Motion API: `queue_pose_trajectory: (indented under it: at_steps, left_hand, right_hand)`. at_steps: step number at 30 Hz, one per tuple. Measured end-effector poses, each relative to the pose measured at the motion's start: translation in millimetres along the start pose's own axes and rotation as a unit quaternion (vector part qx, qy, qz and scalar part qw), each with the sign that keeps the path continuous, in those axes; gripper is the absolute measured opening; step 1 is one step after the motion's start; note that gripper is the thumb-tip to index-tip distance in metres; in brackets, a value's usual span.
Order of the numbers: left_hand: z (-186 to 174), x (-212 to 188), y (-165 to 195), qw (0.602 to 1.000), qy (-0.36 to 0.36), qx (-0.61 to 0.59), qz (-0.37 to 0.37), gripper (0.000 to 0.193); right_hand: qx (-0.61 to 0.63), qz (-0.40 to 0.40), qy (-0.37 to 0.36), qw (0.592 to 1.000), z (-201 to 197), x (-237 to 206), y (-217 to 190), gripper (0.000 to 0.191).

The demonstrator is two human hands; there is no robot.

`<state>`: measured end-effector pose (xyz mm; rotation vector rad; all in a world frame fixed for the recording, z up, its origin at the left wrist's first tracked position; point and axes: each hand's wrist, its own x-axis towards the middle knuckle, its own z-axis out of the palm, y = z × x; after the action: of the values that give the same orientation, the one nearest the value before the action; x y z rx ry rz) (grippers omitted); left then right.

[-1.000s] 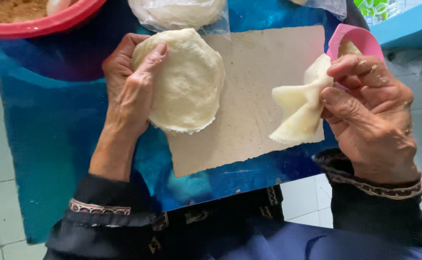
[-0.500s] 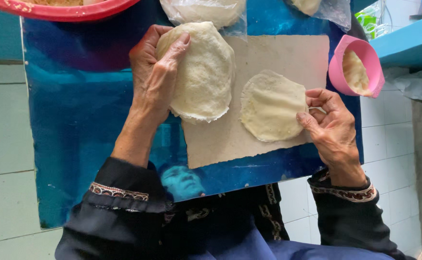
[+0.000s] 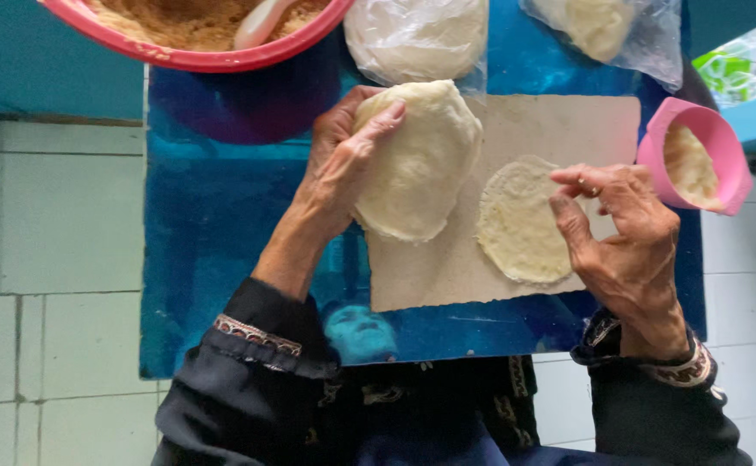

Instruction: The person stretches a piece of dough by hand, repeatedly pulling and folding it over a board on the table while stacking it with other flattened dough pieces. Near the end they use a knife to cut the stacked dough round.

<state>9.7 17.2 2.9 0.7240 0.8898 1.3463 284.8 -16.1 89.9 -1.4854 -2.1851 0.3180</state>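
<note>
A thick stack of pale round dough wrappers [image 3: 417,164] rests on the left part of a beige paper sheet [image 3: 456,267], with my left hand [image 3: 339,164] gripping its left edge, fingers curled over the top. One thin round wrapper [image 3: 520,220] lies flat on the right half of the sheet. My right hand [image 3: 624,233] hovers over that wrapper's right edge, fingers loosely bent and apart, holding nothing that I can see.
The sheet lies on a glossy blue board [image 3: 214,224]. A red bowl [image 3: 197,56] of brown filling with a white spoon stands at the top left. A small pink cup [image 3: 697,160] with pale paste is at the right. Two clear bags [image 3: 412,34] of dough lie behind.
My right hand laid the folded wrapper flat on the sheet, then lifted its fingers off it. My left hand stays on the stack.
</note>
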Motion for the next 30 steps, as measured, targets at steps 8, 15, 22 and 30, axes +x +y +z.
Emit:
queue_pose_trajectory:
  at_steps: [8,15,22,30]
  left_hand:
    - [0,-4,0,0.983,-0.090,-0.147,-0.056,0.048]
    - [5,-16,5,0.979,-0.198,-0.053,0.019,0.072]
    - [6,-15,8,0.982,-0.188,0.009,0.001,0.060]
    - [5,-11,1,0.992,-0.125,0.001,0.002,0.035]
  right_hand:
    - [0.114,-0.212,0.000,0.971,40,20,-60,0.042]
    - [0.173,-0.114,0.019,0.978,38,19,-49,0.020]
    - [0.170,-0.125,0.041,0.977,46,15,-47,0.020]
    - [0.155,-0.144,0.030,0.977,43,17,-53,0.025]
